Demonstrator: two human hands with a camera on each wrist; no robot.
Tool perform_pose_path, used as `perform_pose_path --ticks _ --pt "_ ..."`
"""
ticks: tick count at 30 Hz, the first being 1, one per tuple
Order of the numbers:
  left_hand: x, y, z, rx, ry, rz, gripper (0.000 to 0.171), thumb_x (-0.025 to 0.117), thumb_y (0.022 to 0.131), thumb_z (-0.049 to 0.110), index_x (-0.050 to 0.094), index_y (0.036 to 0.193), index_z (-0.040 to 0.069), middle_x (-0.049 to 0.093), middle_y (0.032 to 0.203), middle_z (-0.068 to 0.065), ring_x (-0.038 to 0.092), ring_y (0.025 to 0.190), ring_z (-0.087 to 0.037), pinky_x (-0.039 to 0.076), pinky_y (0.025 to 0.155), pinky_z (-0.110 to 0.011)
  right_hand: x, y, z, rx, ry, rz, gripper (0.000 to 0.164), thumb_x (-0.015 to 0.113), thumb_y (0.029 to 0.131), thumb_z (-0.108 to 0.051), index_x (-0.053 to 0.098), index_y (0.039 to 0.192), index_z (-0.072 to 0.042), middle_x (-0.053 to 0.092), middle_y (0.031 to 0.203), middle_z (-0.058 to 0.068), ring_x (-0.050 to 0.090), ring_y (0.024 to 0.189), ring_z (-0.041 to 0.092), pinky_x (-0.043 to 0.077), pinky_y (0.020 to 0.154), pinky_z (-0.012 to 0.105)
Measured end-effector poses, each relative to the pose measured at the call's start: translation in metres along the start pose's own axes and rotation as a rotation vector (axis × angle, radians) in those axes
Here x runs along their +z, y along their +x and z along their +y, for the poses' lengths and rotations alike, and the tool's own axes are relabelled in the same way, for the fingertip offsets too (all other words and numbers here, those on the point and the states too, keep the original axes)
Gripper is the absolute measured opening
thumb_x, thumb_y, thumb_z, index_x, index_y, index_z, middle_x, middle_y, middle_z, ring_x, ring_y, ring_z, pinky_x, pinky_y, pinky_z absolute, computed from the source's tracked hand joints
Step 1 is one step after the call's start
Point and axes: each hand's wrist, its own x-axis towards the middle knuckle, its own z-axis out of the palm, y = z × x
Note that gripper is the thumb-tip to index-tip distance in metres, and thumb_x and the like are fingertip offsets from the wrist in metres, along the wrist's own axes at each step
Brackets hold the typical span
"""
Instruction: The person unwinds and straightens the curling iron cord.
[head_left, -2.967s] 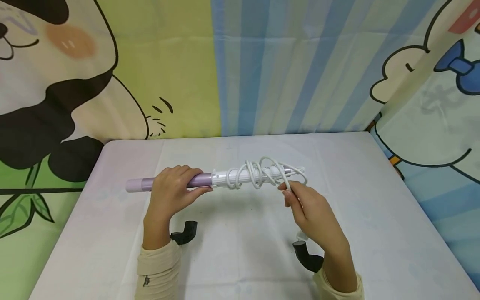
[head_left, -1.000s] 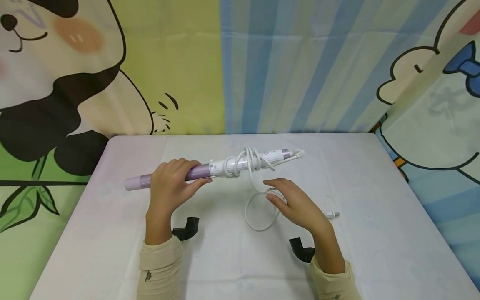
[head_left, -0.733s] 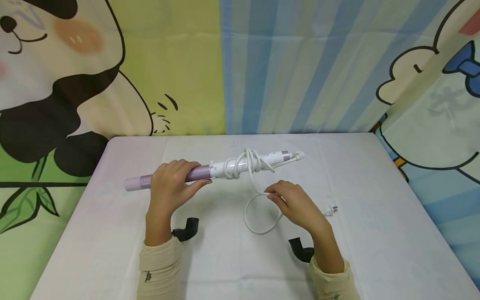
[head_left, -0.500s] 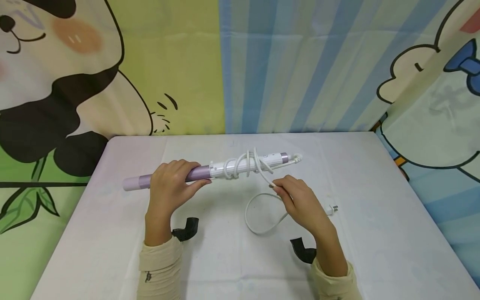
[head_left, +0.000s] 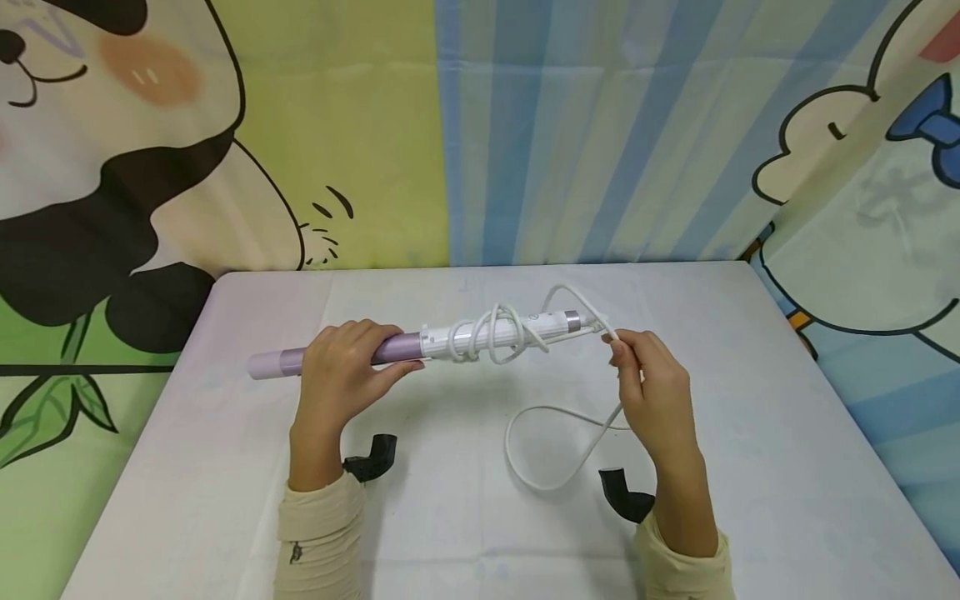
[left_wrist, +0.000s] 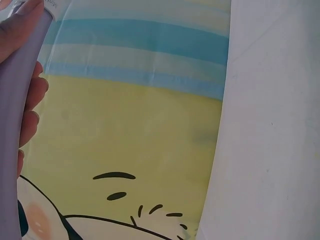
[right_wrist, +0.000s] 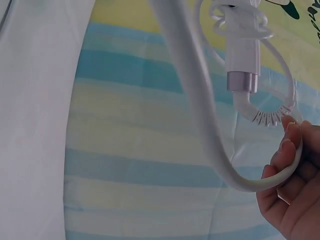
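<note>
One wand (head_left: 401, 347) is lying crosswise above one white table (head_left: 450, 542), its long axis running left to right, its corded end rising slightly. Two hands are holding things. The left hand (head_left: 341, 375) is curling round the wand's purple part. The right hand (head_left: 658, 392), nearer the corded end, is pinching one white cord (right_wrist: 201, 102) just beyond that end. Left of the right hand, several turns are circling the wand; nearer the body, one loose loop is showing. Two black mounts (head_left: 377, 457) are sitting by the wrists.

Soft light lays faint, blurred shadows on the white table (head_left: 465, 517); the wrist views look dimmer.
</note>
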Motion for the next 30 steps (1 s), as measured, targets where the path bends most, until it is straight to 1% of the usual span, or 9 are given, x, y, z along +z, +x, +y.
perform_pose_path --ticks 3,7,11,15,19,21,23,26,30 --pt "0.000 0.000 0.000 0.001 -0.006 0.000 0.044 0.081 0.059 0.043 0.068 0.087 0.012 0.068 0.075 -0.004 0.062 0.067 -0.020 0.043 0.057 -0.032 -0.002 0.000 0.005 0.083 -0.023 0.020 0.012 0.054 0.088 0.001 0.061 0.096 0.006 0.057 0.074 0.012 0.048 0.062 0.009 0.036 0.059 0.003" --pt "0.000 0.000 0.000 0.009 -0.017 -0.003 0.045 0.081 0.059 0.044 0.068 0.087 0.011 0.068 0.076 -0.004 0.062 0.067 -0.019 0.044 0.058 -0.032 -0.004 0.001 0.010 0.193 -0.046 -0.017 0.017 0.050 0.092 -0.006 0.061 0.099 0.005 0.058 0.077 0.012 0.048 0.063 0.009 0.035 0.058 0.003" --pt "0.000 0.000 0.001 0.015 -0.024 -0.007 0.045 0.081 0.059 0.044 0.068 0.087 0.011 0.069 0.077 -0.004 0.063 0.068 -0.019 0.045 0.059 -0.032 -0.007 0.002 0.012 0.311 -0.073 -0.164 0.023 0.046 0.095 -0.013 0.060 0.104 0.004 0.059 0.079 0.013 0.053 0.066 0.018 0.043 0.059 0.017" --pt "0.000 0.000 0.000 0.013 -0.017 0.000 0.044 0.081 0.059 0.044 0.068 0.087 0.011 0.069 0.076 -0.004 0.062 0.067 -0.019 0.044 0.057 -0.032 -0.008 0.003 0.015 0.373 -0.101 -0.324 0.026 0.042 0.097 -0.016 0.057 0.108 0.003 0.059 0.082 0.013 0.056 0.072 0.024 0.046 0.062 0.033" --pt "0.000 -0.001 -0.001 0.006 -0.003 0.017 0.044 0.081 0.059 0.044 0.069 0.086 0.012 0.068 0.075 -0.004 0.061 0.065 -0.019 0.042 0.055 -0.031 -0.005 0.004 0.024 0.402 -0.122 -0.486 0.026 0.040 0.097 -0.014 0.054 0.112 0.003 0.062 0.088 0.015 0.057 0.074 0.026 0.045 0.064 0.038" --pt "0.000 -0.001 -0.002 0.000 0.001 0.025 0.044 0.081 0.059 0.045 0.069 0.086 0.012 0.068 0.074 -0.004 0.061 0.064 -0.019 0.042 0.054 -0.031 -0.003 0.004 0.027 0.417 -0.146 -0.570 0.029 0.040 0.097 -0.013 0.050 0.119 0.003 0.061 0.097 0.018 0.058 0.080 0.029 0.046 0.067 0.041" --pt "0.000 -0.001 -0.002 -0.009 0.001 0.030 0.044 0.081 0.059 0.044 0.069 0.086 0.011 0.068 0.074 -0.004 0.061 0.064 -0.020 0.042 0.054 -0.031 0.000 0.003 0.030 0.412 -0.175 -0.614 0.034 0.041 0.096 -0.013 0.045 0.126 0.004 0.058 0.108 0.023 0.057 0.091 0.035 0.047 0.073 0.047" --pt "0.001 -0.001 -0.002 -0.018 0.003 0.037 0.044 0.080 0.059 0.044 0.069 0.086 0.011 0.068 0.074 -0.004 0.061 0.064 -0.020 0.042 0.054 -0.032 0.004 0.001 0.031 0.377 -0.194 -0.610 0.043 0.046 0.094 -0.013 0.038 0.133 0.005 0.050 0.121 0.028 0.049 0.109 0.043 0.042 0.086 0.055" --pt "0.001 0.000 0.000 -0.013 0.009 0.049 0.045 0.080 0.059 0.045 0.068 0.086 0.011 0.068 0.074 -0.005 0.061 0.063 -0.020 0.042 0.054 -0.032 0.012 -0.002 0.025 0.270 -0.147 -0.540 0.050 0.057 0.089 -0.013 0.038 0.133 0.004 0.042 0.130 0.029 0.038 0.120 0.046 0.033 0.096 0.058"
